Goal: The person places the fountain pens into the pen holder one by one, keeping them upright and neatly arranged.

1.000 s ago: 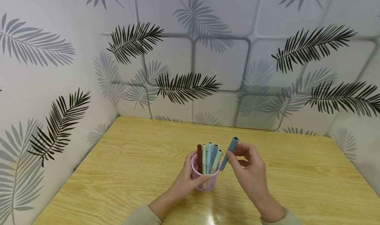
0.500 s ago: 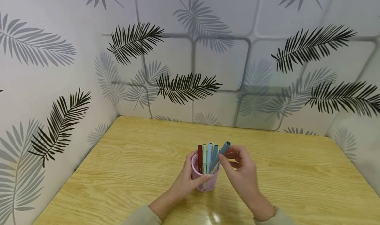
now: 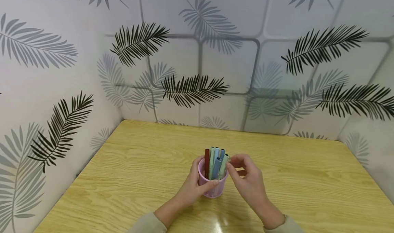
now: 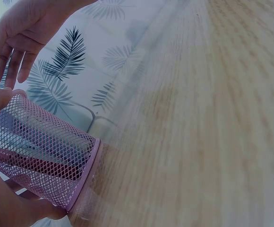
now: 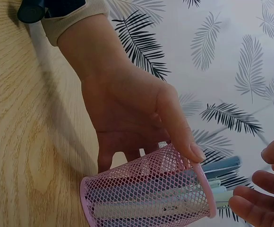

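A pink mesh pen cup [image 3: 214, 191] stands upright on the table, holding several capped pens. My left hand [image 3: 192, 188] grips the cup, its thumb across the near side by the rim. Among the pens are a dark red pen [image 3: 207, 161] at the left and a blue pen [image 3: 217, 167] leaning at the front. Beside a light green pen [image 3: 224, 163], the fingertips of my right hand [image 3: 250, 178] hover at the cup's right rim. In the left wrist view the right hand [image 4: 26, 30] has loosely bent fingers with nothing between them.
The wood-grain table [image 3: 138, 164] spreads out on all sides of the cup. Behind it and at the left rise walls [image 3: 181, 58] with a leaf pattern. A dark object [image 5: 33, 10] shows by the left sleeve in the right wrist view.
The right hand has brought the blue pen leftward to the cup and let it go; the pen now stands inside among the others. The left hand has kept its grip on the cup.
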### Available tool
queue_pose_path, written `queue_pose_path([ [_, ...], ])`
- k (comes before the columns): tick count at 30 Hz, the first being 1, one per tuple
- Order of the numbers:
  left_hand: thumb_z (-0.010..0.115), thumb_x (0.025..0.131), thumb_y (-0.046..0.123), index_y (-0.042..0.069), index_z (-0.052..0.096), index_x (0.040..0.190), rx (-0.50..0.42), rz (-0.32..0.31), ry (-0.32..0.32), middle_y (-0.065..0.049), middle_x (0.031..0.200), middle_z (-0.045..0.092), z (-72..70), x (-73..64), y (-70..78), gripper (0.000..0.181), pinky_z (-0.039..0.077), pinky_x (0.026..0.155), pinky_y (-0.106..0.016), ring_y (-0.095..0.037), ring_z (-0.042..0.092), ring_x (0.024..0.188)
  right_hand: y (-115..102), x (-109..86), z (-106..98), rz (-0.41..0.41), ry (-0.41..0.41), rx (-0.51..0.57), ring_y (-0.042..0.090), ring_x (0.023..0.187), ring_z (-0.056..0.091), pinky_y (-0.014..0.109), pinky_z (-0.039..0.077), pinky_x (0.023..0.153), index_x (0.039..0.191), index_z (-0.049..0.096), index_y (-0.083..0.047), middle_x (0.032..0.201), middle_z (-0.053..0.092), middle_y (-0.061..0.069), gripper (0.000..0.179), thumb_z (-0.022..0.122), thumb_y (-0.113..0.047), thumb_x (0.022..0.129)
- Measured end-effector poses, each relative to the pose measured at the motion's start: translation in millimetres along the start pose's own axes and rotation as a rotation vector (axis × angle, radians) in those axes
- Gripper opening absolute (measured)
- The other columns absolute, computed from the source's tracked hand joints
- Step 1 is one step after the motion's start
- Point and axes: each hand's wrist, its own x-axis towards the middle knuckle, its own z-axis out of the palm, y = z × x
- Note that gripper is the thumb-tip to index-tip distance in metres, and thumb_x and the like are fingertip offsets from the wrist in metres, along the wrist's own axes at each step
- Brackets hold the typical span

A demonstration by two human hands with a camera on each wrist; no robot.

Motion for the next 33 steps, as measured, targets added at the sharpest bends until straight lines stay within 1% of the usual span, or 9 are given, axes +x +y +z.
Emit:
queue_pose_path([
  [4,0.066,0.086,0.01,0.006,0.016,0.142,-0.004,0.001,-0.001,-0.016,0.136,0.036,-0.4,-0.4,-0.9,0.075,0.034,0.1,-0.047,-0.027,0.04,0.123,0,-0.8,-1,-0.013,0.001,-0.029,0.018,0.071,0.06,0.023,0.049,0.055,0.089,0.059,0.005,0.078,0.063,0.01,0.019,0.067,0.015,0.075],
  [7,0.066,0.086,0.011,0.007,0.017,0.142,-0.014,0.014,0.0,-0.016,0.135,0.036,-0.3,0.2,-5.5,0.075,0.034,0.1,-0.048,-0.028,0.04,0.123,2,-1.2,-1,-0.026,0.0,-0.039,0.017,0.07,0.06,0.026,0.05,0.054,0.089,0.059,0.004,0.078,0.063,0.01,0.019,0.068,0.014,0.075],
  [14,0.068,0.086,0.018,0.021,0.018,0.143,-0.002,0.021,0.02,-0.005,0.136,0.037,-0.2,7.7,-33.1,0.075,0.035,0.1,-0.042,-0.019,0.041,0.122,2,1.2,-3,-0.033,0.002,-0.053,0.015,0.069,0.06,0.029,0.05,0.053,0.086,0.06,0.003,0.078,0.063,0.009,0.017,0.068,0.013,0.076],
  [16,0.068,0.086,0.019,0.022,0.018,0.143,0.008,0.02,0.022,-0.004,0.136,0.037,-0.4,8.5,-35.7,0.076,0.035,0.1,-0.041,-0.018,0.04,0.122,6,0.9,-3,-0.034,0.005,-0.059,0.014,0.068,0.059,0.028,0.05,0.053,0.085,0.06,0.003,0.078,0.063,0.009,0.016,0.068,0.013,0.076],
  [18,0.068,0.085,0.017,0.02,0.018,0.143,0.009,0.023,0.023,-0.006,0.136,0.036,-0.4,8.2,-35.0,0.077,0.034,0.1,-0.043,-0.02,0.04,0.123,14,-0.6,-1,-0.026,0.006,-0.063,0.013,0.068,0.059,0.027,0.05,0.053,0.085,0.06,0.001,0.079,0.064,0.008,0.016,0.068,0.012,0.076],
  [22,0.066,0.086,0.013,0.009,0.017,0.143,-0.006,0.024,0.004,-0.013,0.136,0.035,-0.7,5.1,-20.1,0.075,0.033,0.1,-0.048,-0.028,0.04,0.123,36,-5.5,1,0.001,0.009,-0.064,0.009,0.068,0.058,0.025,0.05,0.054,0.087,0.062,-0.005,0.082,0.064,0.0,0.016,0.069,0.006,0.079],
  [25,0.065,0.087,0.011,0.005,0.016,0.142,-0.014,0.011,-0.01,-0.017,0.135,0.035,-0.9,2.1,-8.1,0.073,0.033,0.1,-0.05,-0.031,0.039,0.123,45,-8.8,2,0.011,0.009,-0.055,0.009,0.07,0.059,0.025,0.05,0.055,0.089,0.063,-0.009,0.083,0.064,-0.006,0.015,0.07,0.001,0.081],
  [29,0.064,0.088,0.012,0.006,0.014,0.142,0.001,-0.023,-0.015,-0.017,0.137,0.033,-0.4,-0.4,-2.8,0.074,0.031,0.101,-0.048,-0.031,0.038,0.125,48,-11.2,0,0.011,0.003,-0.056,0.009,0.072,0.059,0.024,0.05,0.056,0.09,0.063,-0.008,0.083,0.064,-0.007,0.013,0.069,-0.001,0.082],
  [33,0.064,0.088,0.014,0.007,0.013,0.143,-0.007,-0.034,-0.028,-0.015,0.138,0.032,-2.3,0.8,-5.8,0.075,0.031,0.102,-0.048,-0.029,0.037,0.125,49,-10.8,-2,0.001,0.0,-0.085,0.008,0.072,0.059,0.024,0.05,0.056,0.09,0.063,-0.006,0.082,0.063,-0.006,0.013,0.069,0.001,0.081],
])
